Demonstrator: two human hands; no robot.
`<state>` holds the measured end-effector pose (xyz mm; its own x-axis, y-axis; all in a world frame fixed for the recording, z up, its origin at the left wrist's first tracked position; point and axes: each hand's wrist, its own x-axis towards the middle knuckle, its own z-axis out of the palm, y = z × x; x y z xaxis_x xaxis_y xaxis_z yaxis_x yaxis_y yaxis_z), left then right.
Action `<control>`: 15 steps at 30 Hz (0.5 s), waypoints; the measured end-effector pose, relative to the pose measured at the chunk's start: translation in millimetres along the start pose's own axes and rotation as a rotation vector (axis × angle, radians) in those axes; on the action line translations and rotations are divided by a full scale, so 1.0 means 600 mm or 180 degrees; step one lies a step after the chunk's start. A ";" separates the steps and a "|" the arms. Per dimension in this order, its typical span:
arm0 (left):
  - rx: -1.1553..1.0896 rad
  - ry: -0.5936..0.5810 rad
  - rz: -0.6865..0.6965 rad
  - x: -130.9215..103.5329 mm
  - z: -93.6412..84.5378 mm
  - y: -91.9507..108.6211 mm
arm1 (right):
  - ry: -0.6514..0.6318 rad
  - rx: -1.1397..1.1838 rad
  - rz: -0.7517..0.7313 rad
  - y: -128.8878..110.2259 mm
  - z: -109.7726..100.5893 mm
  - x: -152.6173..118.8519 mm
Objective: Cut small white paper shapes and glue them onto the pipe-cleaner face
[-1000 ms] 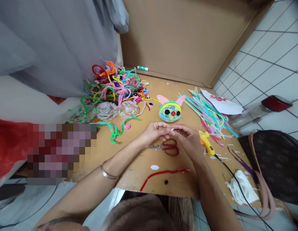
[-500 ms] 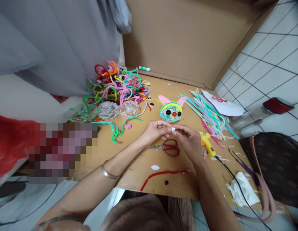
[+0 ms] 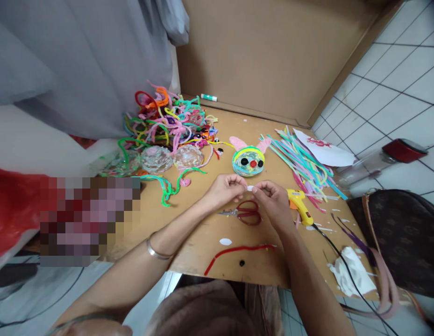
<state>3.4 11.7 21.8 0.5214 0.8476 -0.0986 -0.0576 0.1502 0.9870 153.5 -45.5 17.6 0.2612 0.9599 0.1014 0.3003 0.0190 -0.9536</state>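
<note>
Between my two hands is a small white paper piece (image 3: 250, 188), pinched at its ends. My left hand (image 3: 228, 190) grips one end with thumb and fingers, and my right hand (image 3: 272, 199) grips the other. Just beyond them stands a round animal face (image 3: 248, 163) with pink ears, black eyes and a red nose. Red-handled scissors (image 3: 248, 213) lie under my hands. Nearer to me are a white leaf-shaped paper piece (image 3: 225, 241), a red pipe cleaner (image 3: 238, 250) and a small black bead-like piece (image 3: 242, 263).
A tangled heap of coloured pipe cleaners (image 3: 171, 121) fills the back left. To the right lie straight pipe cleaners (image 3: 301, 163), a yellow glue gun (image 3: 301, 207) with a black cord, crumpled tissue (image 3: 352, 273), a bottle (image 3: 381, 161) and a brown bag (image 3: 402, 238). A glue stick (image 3: 209, 97) lies at the back.
My fingers have drawn slightly apart, so more of the white paper piece shows between them. The things on the table have stayed in place.
</note>
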 end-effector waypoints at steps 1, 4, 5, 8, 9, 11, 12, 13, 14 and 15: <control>0.0064 -0.0015 0.0011 -0.001 0.000 0.000 | -0.0037 -0.0061 -0.0002 0.002 0.000 0.001; 0.0346 -0.0078 0.0172 -0.001 -0.001 -0.001 | -0.0262 -0.0201 -0.0088 0.004 0.001 0.001; 0.0484 -0.0089 0.0257 0.000 -0.002 -0.003 | -0.0335 -0.0220 -0.0122 0.004 0.002 0.001; 0.1015 -0.0037 0.0514 0.004 -0.009 -0.010 | -0.0406 -0.0308 -0.0184 0.006 0.004 0.002; 0.1206 -0.0009 0.0589 0.006 -0.011 -0.013 | -0.0378 -0.0379 -0.0207 0.007 0.005 0.002; 0.1510 0.0024 0.0702 0.009 -0.016 -0.017 | -0.0310 -0.0618 -0.0285 0.011 0.009 0.002; 0.1621 0.0055 0.0737 0.010 -0.018 -0.018 | -0.0271 -0.0793 -0.0347 0.013 0.011 0.002; 0.1717 0.0104 0.0757 0.010 -0.019 -0.018 | -0.0241 -0.1001 -0.0420 0.015 0.013 0.002; 0.1814 0.0153 0.0761 0.010 -0.020 -0.018 | -0.0229 -0.1231 -0.0499 0.016 0.016 0.002; 0.1923 0.0180 0.0746 0.010 -0.022 -0.018 | -0.0232 -0.1473 -0.0580 0.017 0.019 0.001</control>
<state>-3.8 21.9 9.1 0.5066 0.8511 0.1379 0.3333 -0.3408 0.8791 146.4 -41.4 5.0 0.1069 0.9699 0.2189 0.7147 0.0781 -0.6950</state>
